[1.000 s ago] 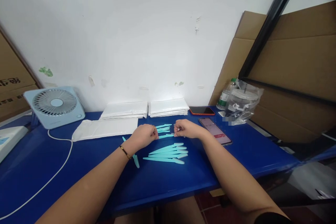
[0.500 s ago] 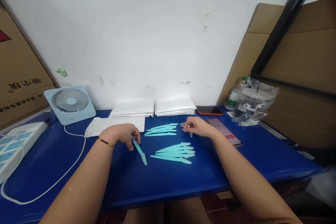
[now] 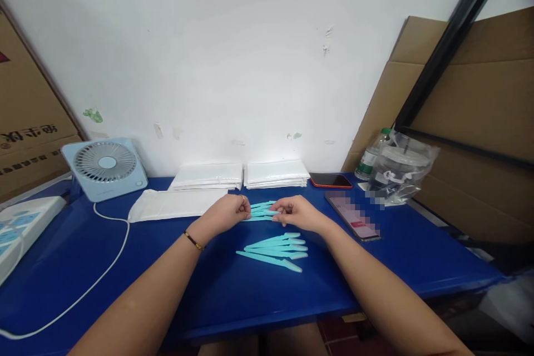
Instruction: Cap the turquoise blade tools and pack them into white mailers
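Head view: left hand [image 3: 226, 214] and right hand [image 3: 298, 213] had fingers curled tight, pinching opposite ends of the far teal sticks [image 3: 262, 211] on the blue table [image 3: 125, 272], near teal sticks [image 3: 274, 250] lying untouched just in front.

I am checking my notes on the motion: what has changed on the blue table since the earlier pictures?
The left hand took the lone turquoise plastic stick from the blue table and moved right to the far bundle of turquoise plastic sticks; the right hand moved slightly left to meet it. Both pinch that bundle. The near row of turquoise sticks stayed.
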A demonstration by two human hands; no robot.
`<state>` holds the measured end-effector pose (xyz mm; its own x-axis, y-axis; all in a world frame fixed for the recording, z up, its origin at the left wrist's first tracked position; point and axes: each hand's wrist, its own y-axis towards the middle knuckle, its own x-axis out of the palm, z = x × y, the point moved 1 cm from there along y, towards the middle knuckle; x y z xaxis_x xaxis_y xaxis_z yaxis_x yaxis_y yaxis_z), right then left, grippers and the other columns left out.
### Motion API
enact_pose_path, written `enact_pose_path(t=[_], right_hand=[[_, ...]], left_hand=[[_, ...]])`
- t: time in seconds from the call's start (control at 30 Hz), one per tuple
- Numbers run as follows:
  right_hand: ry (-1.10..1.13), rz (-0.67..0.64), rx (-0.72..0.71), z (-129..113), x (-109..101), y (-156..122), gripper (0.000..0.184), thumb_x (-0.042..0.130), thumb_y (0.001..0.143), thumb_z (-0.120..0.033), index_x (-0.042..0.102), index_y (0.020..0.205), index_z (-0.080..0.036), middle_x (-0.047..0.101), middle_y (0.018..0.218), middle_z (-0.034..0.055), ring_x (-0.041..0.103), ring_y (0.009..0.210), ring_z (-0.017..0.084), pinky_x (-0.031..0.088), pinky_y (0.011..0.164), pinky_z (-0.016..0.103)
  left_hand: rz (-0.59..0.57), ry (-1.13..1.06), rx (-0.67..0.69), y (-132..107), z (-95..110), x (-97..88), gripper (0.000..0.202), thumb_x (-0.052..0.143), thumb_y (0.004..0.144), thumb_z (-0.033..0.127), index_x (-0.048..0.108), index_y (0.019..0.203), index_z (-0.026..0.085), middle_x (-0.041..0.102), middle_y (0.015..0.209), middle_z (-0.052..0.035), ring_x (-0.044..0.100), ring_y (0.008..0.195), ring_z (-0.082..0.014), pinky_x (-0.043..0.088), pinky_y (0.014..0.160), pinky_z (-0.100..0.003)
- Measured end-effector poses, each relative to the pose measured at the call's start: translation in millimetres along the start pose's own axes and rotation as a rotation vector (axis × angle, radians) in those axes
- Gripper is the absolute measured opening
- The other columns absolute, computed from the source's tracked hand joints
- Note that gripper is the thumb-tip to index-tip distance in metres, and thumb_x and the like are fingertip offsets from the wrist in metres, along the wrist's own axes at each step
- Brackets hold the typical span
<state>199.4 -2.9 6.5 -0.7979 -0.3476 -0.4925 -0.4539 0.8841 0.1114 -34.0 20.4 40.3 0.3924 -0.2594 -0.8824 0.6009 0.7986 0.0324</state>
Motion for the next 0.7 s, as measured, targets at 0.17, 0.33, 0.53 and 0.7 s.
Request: enact_pose_path(t=[0.17, 0.33, 0.53, 0.7], right_hand=[[-0.107, 0.020, 0.020, 9, -15, -2, 0.030, 0.062, 0.075, -0.042, 0.068, 0.086, -0.014, 0.063, 0.066, 0.0027, 0.057, 0.053, 0.012, 0.044, 0.051, 0.022], [-0.422, 0.106, -0.043, 10, -29, -3, 0.021, 0.066, 0.073, -0.036, 0.072, 0.083, -0.018, 0.064, 0.077, 0.0037, 0.056, 0.065, 0.013, 0.043, 0.060, 0.024], [-0.443, -0.117, -0.054, 0, -34, -14, 0.015, 0.066, 0.072, -0.032, 0.072, 0.078, -0.019, 0.061, 0.080, 0.0022, 0.055, 0.067, 0.012, 0.041, 0.059, 0.022], [-0.491, -0.282, 0.008, -4, -26, -16, 0.016, 0.071, 0.066, -0.030, 0.069, 0.074, -0.016, 0.060, 0.073, 0.0011, 0.052, 0.062, 0.011, 0.038, 0.054, 0.021]], left_hand=[[0.002, 0.021, -0.014, 5, -4, 8.1, 0.013, 0.052, 0.074, 0.029, 0.061, 0.072, 0.020, 0.062, 0.067, 0.0012, 0.055, 0.062, -0.0131, 0.035, 0.054, -0.023], [0.036, 0.042, -0.051, 8, -15, 11.4, 0.014, 0.052, 0.074, 0.030, 0.061, 0.079, 0.020, 0.063, 0.075, -0.0007, 0.057, 0.069, -0.0150, 0.039, 0.059, -0.024], [0.017, 0.045, 0.047, 2, 6, 19.5, 0.022, 0.056, 0.074, 0.040, 0.063, 0.084, 0.022, 0.063, 0.086, -0.0016, 0.057, 0.076, -0.0158, 0.040, 0.063, -0.023], [-0.131, 0.028, 0.091, -1, 23, 31.6, 0.025, 0.058, 0.073, 0.044, 0.065, 0.080, 0.021, 0.064, 0.074, 0.0001, 0.056, 0.066, -0.0136, 0.036, 0.053, -0.021]])
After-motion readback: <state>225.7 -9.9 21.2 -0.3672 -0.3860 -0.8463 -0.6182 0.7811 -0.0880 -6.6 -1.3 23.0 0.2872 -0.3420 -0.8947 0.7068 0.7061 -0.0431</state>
